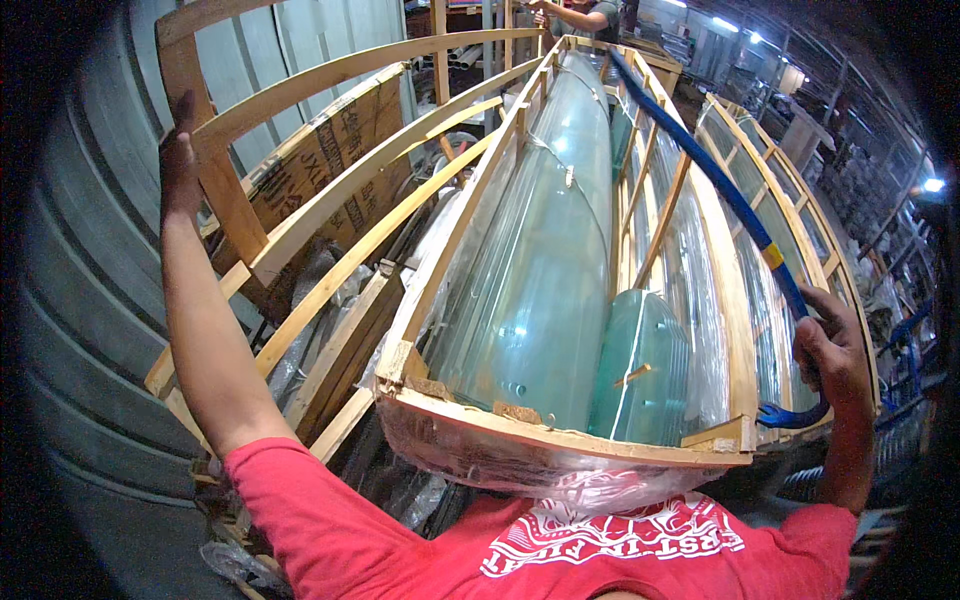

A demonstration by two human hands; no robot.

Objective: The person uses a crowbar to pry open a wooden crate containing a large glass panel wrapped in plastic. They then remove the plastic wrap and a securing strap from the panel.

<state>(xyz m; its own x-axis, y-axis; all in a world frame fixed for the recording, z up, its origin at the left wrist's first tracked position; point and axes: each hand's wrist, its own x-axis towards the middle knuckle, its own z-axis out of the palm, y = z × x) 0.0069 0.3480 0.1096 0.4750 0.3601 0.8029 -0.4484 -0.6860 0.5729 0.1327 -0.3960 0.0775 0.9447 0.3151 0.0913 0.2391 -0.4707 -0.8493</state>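
Your right hand [835, 345] was closed around a long blue pry bar [738, 205], its hooked end beside the crate's near right corner. Your left hand [180, 165] was raised against a slatted wooden frame [228, 200]; whether it gripped, I cannot tell. That frame stood left of the crate [600, 448], whose top lay largely open, so the uncovering looked well along. Greenish glass sheets [530, 270] sat inside, a shorter piece [640, 365] near you; any unloading appeared yet to come. Another crate [760, 185] on the right seemed to hold panes too.
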